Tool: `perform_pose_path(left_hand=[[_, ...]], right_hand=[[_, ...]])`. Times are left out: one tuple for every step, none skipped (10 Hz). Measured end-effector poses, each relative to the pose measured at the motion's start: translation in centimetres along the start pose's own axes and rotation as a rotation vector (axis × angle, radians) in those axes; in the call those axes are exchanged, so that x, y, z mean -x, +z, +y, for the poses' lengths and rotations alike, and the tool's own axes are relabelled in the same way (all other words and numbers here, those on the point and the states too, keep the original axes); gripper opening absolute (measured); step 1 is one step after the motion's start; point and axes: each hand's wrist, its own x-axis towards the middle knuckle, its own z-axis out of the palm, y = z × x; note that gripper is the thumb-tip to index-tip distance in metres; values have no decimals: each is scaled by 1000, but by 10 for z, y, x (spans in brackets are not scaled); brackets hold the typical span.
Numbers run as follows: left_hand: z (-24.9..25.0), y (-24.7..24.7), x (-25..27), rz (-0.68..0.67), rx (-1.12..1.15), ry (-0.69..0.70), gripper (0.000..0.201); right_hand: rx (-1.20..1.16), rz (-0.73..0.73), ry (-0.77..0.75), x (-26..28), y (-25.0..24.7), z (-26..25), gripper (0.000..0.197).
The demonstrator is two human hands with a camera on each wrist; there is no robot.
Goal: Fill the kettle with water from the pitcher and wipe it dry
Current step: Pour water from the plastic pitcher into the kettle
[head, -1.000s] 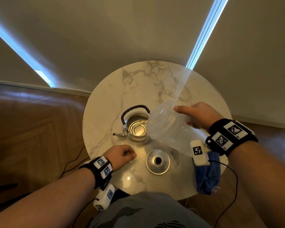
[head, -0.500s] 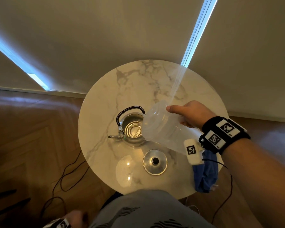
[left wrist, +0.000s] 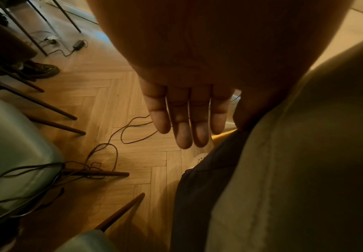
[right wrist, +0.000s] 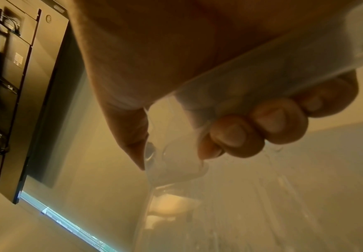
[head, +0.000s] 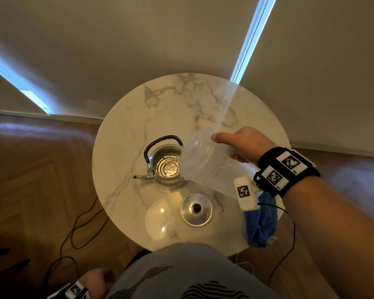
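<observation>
A small steel kettle (head: 164,167) with a black handle stands open on the round marble table (head: 160,108). My right hand (head: 244,144) grips the handle of a clear plastic pitcher (head: 205,164), tipped with its mouth over the kettle's opening, and water shimmers inside the kettle. From the right wrist view my curled fingers (right wrist: 260,126) wrap the pitcher's handle (right wrist: 262,68). The kettle's lid (head: 196,209) lies flat on the table in front of the kettle. A blue cloth (head: 260,223) hangs over the table's right front edge. My left hand (left wrist: 186,116) hangs beside my leg with straight fingers, holding nothing.
Cables (head: 78,229) trail over the wooden floor left of the table. Chair legs (left wrist: 103,173) and pale chair seats (left wrist: 14,139) stand near my left hand. A wet patch (head: 160,219) glints on the table left of the lid. Walls close in behind the table.
My left hand left the table's front edge and dropped down beside my leg. My right hand keeps the pitcher tipped over the kettle.
</observation>
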Motion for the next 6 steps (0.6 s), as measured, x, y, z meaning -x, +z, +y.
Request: perform_pose_path(left_hand=[[28, -30, 37, -48, -18, -7, 27], [40, -42, 53, -73, -6, -39, 27], [53, -62, 70, -66, 119, -43, 16], [50, -67, 67, -92, 159, -6, 19], [47, -69, 68, -121, 106, 55, 23], [46, -68, 71, -138, 91, 82, 31]], right_hand=[[11, 4, 4, -1, 0, -2, 67], [18, 6, 8, 0, -1, -6, 72], [29, 13, 17, 0, -2, -9, 76], [33, 6, 20, 0, -1, -13, 74], [42, -3, 21, 2, 1, -16, 69], [64, -7, 25, 3, 2, -20, 64]])
